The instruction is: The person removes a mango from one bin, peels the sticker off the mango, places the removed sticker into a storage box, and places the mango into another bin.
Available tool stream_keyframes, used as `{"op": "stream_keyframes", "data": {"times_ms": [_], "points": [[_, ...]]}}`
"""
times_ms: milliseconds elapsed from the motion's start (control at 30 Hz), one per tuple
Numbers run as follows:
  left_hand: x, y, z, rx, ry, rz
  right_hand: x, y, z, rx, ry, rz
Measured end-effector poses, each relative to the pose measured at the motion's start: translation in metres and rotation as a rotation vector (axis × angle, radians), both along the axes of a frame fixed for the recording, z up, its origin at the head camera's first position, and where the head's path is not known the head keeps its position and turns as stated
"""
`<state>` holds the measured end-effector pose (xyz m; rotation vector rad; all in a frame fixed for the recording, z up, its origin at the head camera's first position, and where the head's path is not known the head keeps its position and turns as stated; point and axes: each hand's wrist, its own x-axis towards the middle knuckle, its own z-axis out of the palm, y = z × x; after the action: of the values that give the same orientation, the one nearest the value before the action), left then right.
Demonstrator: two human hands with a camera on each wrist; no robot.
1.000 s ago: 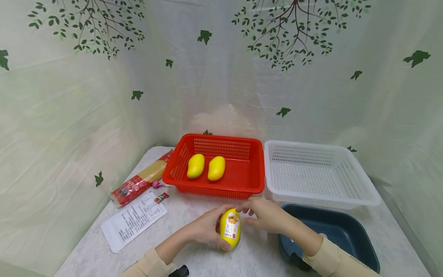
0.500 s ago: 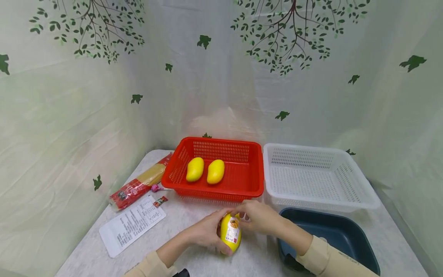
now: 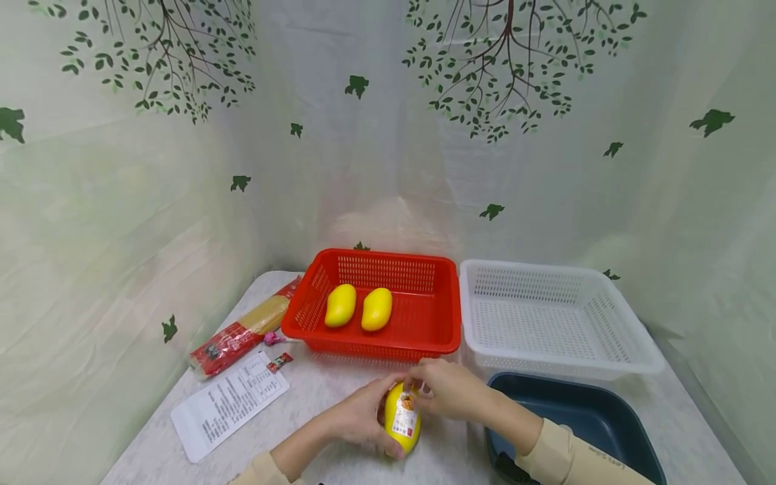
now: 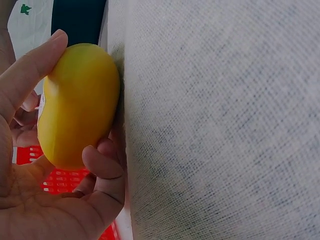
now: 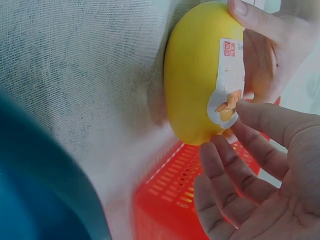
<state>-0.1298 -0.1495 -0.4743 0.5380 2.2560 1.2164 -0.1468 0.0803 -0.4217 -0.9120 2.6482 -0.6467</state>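
In the head view my left hand [image 3: 366, 416] grips a yellow mango [image 3: 395, 436] just above the table. The left wrist view shows the thumb on one side of the mango [image 4: 80, 105] and curled fingers at its lower end. A white label [image 5: 229, 75] with a fruit picture and red print sticks to the mango. My right hand [image 3: 448, 391] is at the mango's far end. In the right wrist view, its thumb touches the label's end near the picture, and other fingertips lie against the mango's end. Whether the label's edge is pinched, I cannot tell.
A red basket [image 3: 424, 316] with two mangoes [image 3: 341, 306] stands behind the hands. To its right is a white basket [image 3: 539, 330], with a dark blue tub [image 3: 570, 397] in front. At left lie a noodle packet [image 3: 242, 337], a printed card [image 3: 230, 404], a small wrapped sweet [image 3: 279, 362] and a lollipop [image 3: 271, 339].
My right hand has moved in from beside the mango until its thumb and fingers touch the label end. The left hand keeps its grip. The head view has tilted slightly upward.
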Motion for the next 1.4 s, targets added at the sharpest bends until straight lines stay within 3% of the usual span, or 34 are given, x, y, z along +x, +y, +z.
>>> {"op": "stream_keyframes", "data": {"times_ms": [400,700,1233,1400], "points": [[0.003,0.002,0.002,-0.01,0.037,-0.01,-0.001,0.001,0.002,-0.044,-0.048,0.017],[0.003,0.001,0.002,0.029,0.022,-0.004,-0.004,-0.001,0.005,-0.091,-0.08,0.042],[0.004,0.0,0.001,0.048,-0.035,0.008,-0.009,-0.009,0.0,-0.069,0.006,0.017],[0.003,-0.006,0.001,0.089,-0.13,-0.002,-0.009,-0.012,-0.002,-0.043,0.003,0.014]]}}
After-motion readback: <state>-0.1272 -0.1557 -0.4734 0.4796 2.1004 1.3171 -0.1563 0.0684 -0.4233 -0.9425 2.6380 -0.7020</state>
